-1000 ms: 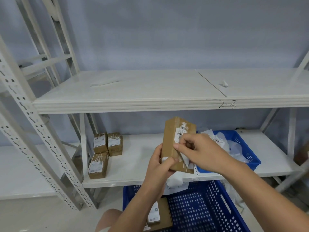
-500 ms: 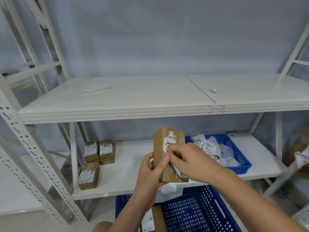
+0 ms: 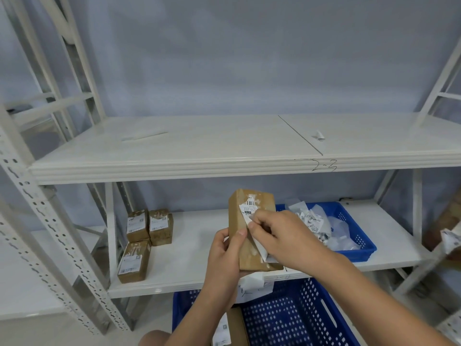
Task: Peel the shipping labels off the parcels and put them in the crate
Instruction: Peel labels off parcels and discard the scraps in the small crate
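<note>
A person's two hands worked at a brown cardboard parcel (image 3: 249, 245) held upright just in front of the white lower shelf (image 3: 194, 245) of a metal rack. The left hand (image 3: 224, 255) gripped the parcel's lower left edge, thumb pressed on its front face. The right hand (image 3: 287, 236) pinched the white barcode shipping label (image 3: 250, 211), whose lower part stood lifted off the cardboard while its top end stayed stuck near the parcel's upper edge. Below the shelf's front edge stood a large blue perforated plastic crate (image 3: 311, 315), with one brown labelled parcel (image 3: 239, 325) lying at its left side, partly hidden by the left forearm. On the shelf's right part sat a small blue plastic basket (image 3: 361, 242) heaped with crumpled white labels (image 3: 311, 221) and clear film. At the shelf's left end were three more brown labelled parcels: one lying flat near the front (image 3: 134, 260), and two standing side by side behind it (image 3: 137, 226) (image 3: 161, 226), touching each other. Above the shelf, the white upper shelf board (image 3: 199, 151) carried a small curled paper scrap (image 3: 318, 134) toward its right.
</note>
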